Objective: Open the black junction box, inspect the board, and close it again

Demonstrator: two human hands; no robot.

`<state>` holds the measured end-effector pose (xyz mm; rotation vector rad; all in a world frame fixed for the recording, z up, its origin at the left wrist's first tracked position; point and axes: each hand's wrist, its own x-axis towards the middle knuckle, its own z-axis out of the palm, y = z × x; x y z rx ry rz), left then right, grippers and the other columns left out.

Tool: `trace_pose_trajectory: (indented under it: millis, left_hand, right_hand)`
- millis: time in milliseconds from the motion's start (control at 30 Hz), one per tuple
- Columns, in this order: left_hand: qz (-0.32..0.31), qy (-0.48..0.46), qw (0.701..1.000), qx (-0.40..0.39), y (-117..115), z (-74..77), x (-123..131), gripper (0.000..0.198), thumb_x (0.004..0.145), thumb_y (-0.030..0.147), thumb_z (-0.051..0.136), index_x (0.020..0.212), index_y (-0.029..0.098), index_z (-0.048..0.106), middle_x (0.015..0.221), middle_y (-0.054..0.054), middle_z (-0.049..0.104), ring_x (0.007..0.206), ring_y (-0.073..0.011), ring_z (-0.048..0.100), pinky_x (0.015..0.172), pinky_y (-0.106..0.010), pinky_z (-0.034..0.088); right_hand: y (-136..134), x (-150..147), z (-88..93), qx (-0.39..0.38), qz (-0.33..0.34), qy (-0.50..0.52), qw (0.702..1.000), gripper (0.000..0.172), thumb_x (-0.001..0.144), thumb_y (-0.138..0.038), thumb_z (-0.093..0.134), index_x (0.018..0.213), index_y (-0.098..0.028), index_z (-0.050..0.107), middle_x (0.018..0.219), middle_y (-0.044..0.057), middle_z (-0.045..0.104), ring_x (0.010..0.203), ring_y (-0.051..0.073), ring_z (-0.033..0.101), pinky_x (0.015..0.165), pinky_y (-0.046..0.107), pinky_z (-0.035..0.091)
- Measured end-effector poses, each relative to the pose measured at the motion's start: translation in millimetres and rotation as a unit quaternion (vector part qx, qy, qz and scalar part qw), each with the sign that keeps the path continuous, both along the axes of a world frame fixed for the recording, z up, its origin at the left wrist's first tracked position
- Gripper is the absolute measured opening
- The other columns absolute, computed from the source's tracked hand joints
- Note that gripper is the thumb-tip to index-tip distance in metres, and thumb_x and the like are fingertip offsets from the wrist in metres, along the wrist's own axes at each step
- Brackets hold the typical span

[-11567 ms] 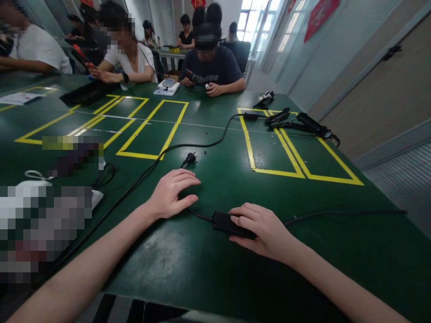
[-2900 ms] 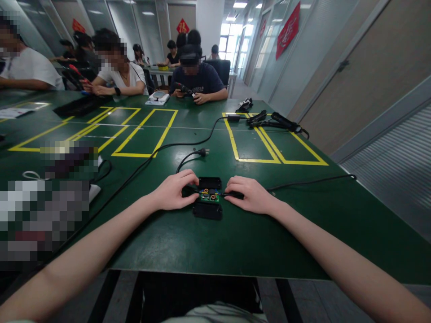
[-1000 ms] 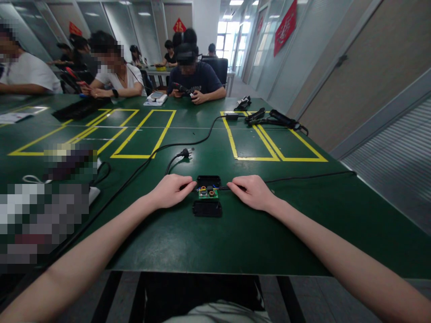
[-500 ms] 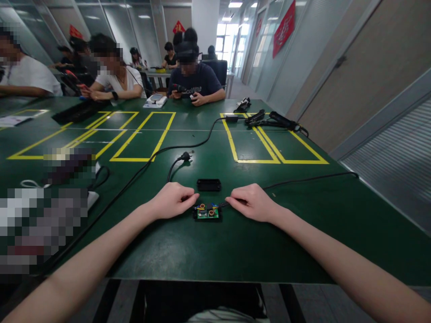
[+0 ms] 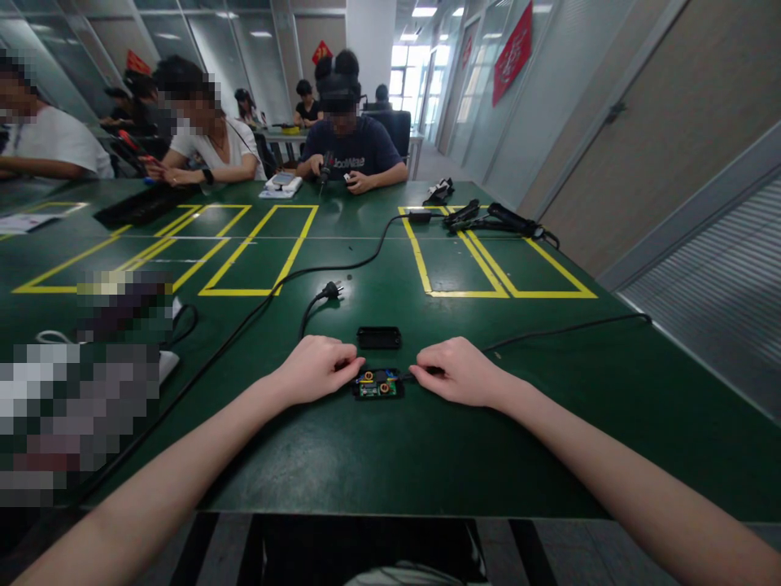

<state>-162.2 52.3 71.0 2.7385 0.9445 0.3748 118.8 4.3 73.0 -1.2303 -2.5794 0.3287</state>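
A small green circuit board (image 5: pixel 377 384) sits in a black casing half on the green table, between my hands. My left hand (image 5: pixel 317 368) pinches the black cord at the board's left end. On the other side, my right hand (image 5: pixel 459 371) pinches the cord at the right end. The other black casing half (image 5: pixel 379 337) lies open-side down just beyond the board. A plug (image 5: pixel 330 289) ends the left cord further back.
Yellow taped rectangles (image 5: pixel 259 244) mark the green table (image 5: pixel 390 456). Black tools and cables (image 5: pixel 494 216) lie at the far right. A long black cable (image 5: pixel 567 328) runs to the right edge. Several people sit working at the far side. Blurred items occupy the left.
The circuit board was moved from the far casing half down into the near one, between my hands. My hands came slightly closer to me and now press it in.
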Motion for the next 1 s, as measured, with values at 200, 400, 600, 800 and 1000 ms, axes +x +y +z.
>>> trace_pose_trajectory:
  millis: [200,400,600,800,1000]
  left_hand:
    - [-0.004,0.011,1.0,-0.008,-1,-0.2,2,0.04,0.104,0.03,0.052,0.066,0.019,0.055,0.058,0.002,0.054,0.053,-0.0132,0.051,0.057,-0.025,0.028]
    - [-0.001,0.009,1.0,-0.007,-3,-1.6,4,0.038,0.105,0.03,0.052,0.068,0.019,0.056,0.058,0.003,0.055,0.054,-0.0134,0.053,0.057,-0.026,0.028]
    - [0.016,0.019,1.0,-0.012,-6,-2.4,6,0.039,0.105,0.032,0.053,0.068,0.019,0.056,0.059,0.002,0.056,0.055,-0.0143,0.053,0.058,-0.026,0.028]
    - [0.011,0.016,1.0,-0.003,-6,-3.7,8,0.039,0.106,0.032,0.051,0.07,0.019,0.057,0.06,0.002,0.058,0.056,-0.0146,0.055,0.059,-0.026,0.03]
    - [0.012,0.016,0.999,0.026,-4,-8.1,10,0.037,0.106,0.033,0.049,0.073,0.02,0.059,0.066,0.0,0.06,0.063,-0.0164,0.058,0.06,-0.027,0.034]
  right_hand:
    - [0,-2,-7.8,0.033,-0.006,0.053,0.998,0.029,0.094,-0.024,0.061,0.067,-0.019,0.057,0.067,0.001,0.061,0.059,0.013,0.052,0.06,0.026,0.031]
    - [-2,-10,-13.0,0.028,-0.024,0.058,0.998,0.033,0.095,-0.022,0.058,0.063,-0.02,0.055,0.062,0.001,0.058,0.058,0.013,0.052,0.059,0.026,0.031]
    - [-4,-12,-8.2,-0.032,-0.044,0.036,0.998,0.025,0.09,-0.021,0.062,0.065,-0.019,0.06,0.057,-0.002,0.057,0.053,0.011,0.049,0.059,0.025,0.028]
    - [-3,-15,-2.4,-0.043,-0.067,0.026,0.997,0.006,0.085,-0.017,0.067,0.081,-0.02,0.07,0.059,-0.005,0.057,0.054,0.011,0.05,0.06,0.023,0.03]
    - [0,-13,-3.5,-0.059,-0.08,0.058,0.993,0.016,0.082,-0.016,0.067,0.097,-0.02,0.068,0.065,-0.007,0.055,0.057,0.011,0.051,0.061,0.023,0.033]
